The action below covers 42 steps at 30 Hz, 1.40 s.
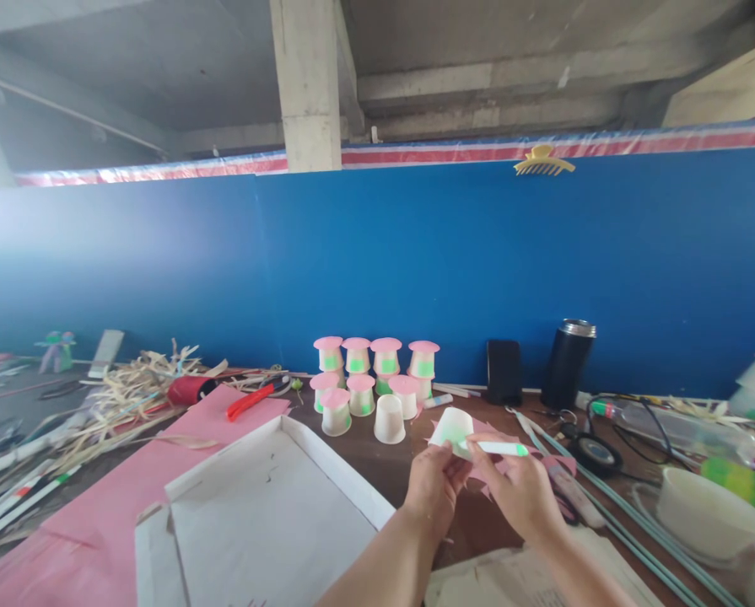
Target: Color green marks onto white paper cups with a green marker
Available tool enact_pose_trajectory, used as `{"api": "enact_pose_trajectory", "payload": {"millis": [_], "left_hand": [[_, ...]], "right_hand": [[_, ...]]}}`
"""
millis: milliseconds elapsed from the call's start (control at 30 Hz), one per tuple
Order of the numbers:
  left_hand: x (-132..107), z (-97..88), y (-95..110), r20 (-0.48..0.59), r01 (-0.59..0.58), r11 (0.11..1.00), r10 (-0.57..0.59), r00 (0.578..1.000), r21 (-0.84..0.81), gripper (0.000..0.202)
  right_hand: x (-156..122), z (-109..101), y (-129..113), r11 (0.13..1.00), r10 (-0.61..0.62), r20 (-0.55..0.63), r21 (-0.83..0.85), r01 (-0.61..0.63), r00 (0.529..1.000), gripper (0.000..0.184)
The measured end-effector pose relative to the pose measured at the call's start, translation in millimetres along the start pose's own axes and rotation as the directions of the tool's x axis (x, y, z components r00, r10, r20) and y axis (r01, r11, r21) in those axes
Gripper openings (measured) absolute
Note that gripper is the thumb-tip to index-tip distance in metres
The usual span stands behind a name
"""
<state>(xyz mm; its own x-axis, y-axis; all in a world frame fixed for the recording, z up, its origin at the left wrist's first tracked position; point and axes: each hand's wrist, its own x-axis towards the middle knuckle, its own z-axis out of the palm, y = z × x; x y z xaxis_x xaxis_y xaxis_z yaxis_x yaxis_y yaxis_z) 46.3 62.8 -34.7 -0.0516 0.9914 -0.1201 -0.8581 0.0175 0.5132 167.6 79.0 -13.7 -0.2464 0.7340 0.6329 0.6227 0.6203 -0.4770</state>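
My left hand is closed round the lower part of a white paper cup, which is tilted and has a pale green patch on its side. In my right hand is a white marker pen with a green end pointing right. The pen's other end meets the cup's side, partly hidden by my fingers. A plain white cup stands just to the left. Behind it are several cups topped with pink paper discs, marked with green patches, some of them stacked.
A white box lid lies left on pink paper, near red-handled scissors. Straw-like strips are heaped far left. To the right are a black phone, a black flask, thin blue-green tubes and a white bowl.
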Motion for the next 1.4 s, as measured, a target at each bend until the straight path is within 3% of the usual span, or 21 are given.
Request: {"api": "enact_pose_trajectory", "payload": {"millis": [100,300,433,567,800,1000,1200,1400], "left_hand": [[1,-0.8,-1,-0.016,-0.004,1.0,0.004,1.0,0.007,0.011],[0,-1.5,-3,0.036,0.004,1.0,-0.005,0.999,0.021,0.014],[1,-1.0,0,-0.018,-0.002,1.0,0.002,1.0,0.001,0.008],[0,0.9,2,-0.052,-0.01,1.0,0.011,0.999,0.011,0.004],[-2,1.2,-2,0.041,0.004,0.999,-0.006,0.999,0.046,0.014],[1,-1.0,-2,-0.01,-0.003,0.999,0.003,1.0,0.037,0.009],[-1,0.1,-2,0.036,0.014,0.998,-0.017,0.999,0.067,0.016],[0,-2.0,-1,0.014,-0.026,0.999,0.025,1.0,0.044,0.011]], "right_hand": [[0,1,-3,1.0,-0.021,0.013,-0.002,0.021,1.0,0.028],[0,3,8,0.999,-0.039,-0.129,-0.034,0.035,0.991,0.025],[-2,4,5,0.993,-0.095,-0.013,0.071,0.096,0.995,0.023],[-3,5,0,0.995,-0.038,0.08,0.095,0.031,0.996,0.023],[0,4,9,1.0,0.005,-0.125,-0.018,-0.008,0.992,0.028],[-1,5,4,0.997,-0.049,0.068,0.06,0.045,0.996,0.024],[0,3,8,1.0,0.011,-0.112,0.012,-0.009,0.994,0.026],[-2,4,3,0.998,0.006,0.082,0.062,-0.011,0.997,0.025]]}}
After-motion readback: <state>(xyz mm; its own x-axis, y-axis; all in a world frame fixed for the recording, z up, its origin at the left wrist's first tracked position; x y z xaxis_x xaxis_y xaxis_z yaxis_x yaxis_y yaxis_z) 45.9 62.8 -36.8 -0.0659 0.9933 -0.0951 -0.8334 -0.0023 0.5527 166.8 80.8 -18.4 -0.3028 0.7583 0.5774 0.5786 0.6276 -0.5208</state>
